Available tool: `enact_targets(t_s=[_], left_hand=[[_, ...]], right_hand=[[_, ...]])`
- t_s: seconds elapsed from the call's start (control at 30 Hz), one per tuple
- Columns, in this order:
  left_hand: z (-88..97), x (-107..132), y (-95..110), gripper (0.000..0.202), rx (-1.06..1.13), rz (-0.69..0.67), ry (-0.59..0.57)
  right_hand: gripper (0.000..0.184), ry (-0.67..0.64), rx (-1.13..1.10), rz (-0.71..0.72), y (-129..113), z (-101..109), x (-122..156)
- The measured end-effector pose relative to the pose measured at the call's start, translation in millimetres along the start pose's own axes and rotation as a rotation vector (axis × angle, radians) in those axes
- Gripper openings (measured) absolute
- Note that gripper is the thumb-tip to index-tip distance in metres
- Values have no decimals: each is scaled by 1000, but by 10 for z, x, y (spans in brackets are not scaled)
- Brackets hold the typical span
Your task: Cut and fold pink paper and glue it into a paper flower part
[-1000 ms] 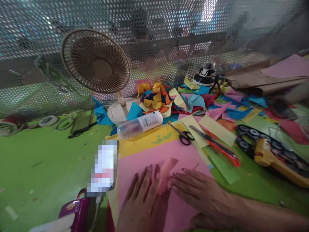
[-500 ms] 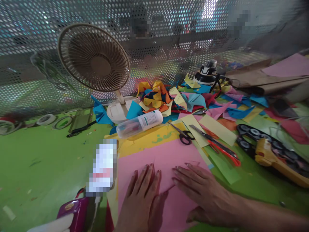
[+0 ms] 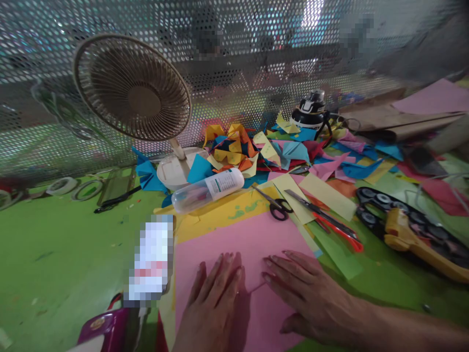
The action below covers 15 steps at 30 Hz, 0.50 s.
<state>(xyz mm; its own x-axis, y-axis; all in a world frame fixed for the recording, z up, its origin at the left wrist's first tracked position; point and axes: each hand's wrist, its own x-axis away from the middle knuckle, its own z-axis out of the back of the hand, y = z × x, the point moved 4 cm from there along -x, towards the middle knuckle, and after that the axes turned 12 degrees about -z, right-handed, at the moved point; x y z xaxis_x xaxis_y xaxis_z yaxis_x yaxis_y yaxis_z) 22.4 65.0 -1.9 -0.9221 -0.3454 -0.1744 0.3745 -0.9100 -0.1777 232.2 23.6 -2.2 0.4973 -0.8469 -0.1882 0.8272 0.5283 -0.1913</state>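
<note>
A pink sheet of paper lies over yellow paper on the green table. My left hand rests on the lower part of the pink sheet, its fingers stretched forward. From the right, my right hand lies flat on the same sheet, fingers pointing left and thumb apart. A thin dark line shows on the paper between the two hands. Just beyond the sheet are black-handled scissors, a utility knife with orange parts, and a clear plastic bottle lying on its side.
A fan stands at the back left before a perforated metal screen. Folded colourful papers are heaped behind the bottle. To the left lies a phone with a cable. A yellow-handled tool sits on a black toy track at right.
The view has shifted slightly, so most things appear a little farther left. Both hands stay flat on the pink paper with little movement.
</note>
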Motion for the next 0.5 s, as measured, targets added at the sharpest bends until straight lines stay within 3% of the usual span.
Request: enact_targets(t_s=[0.2, 0.5], left_hand=[[-3, -22, 46, 68, -25, -45, -45], [53, -66, 56, 53, -29, -43, -48]], right_hand=[[70, 0, 76, 21, 1, -30, 18], [69, -10, 89, 22, 18, -29, 7]])
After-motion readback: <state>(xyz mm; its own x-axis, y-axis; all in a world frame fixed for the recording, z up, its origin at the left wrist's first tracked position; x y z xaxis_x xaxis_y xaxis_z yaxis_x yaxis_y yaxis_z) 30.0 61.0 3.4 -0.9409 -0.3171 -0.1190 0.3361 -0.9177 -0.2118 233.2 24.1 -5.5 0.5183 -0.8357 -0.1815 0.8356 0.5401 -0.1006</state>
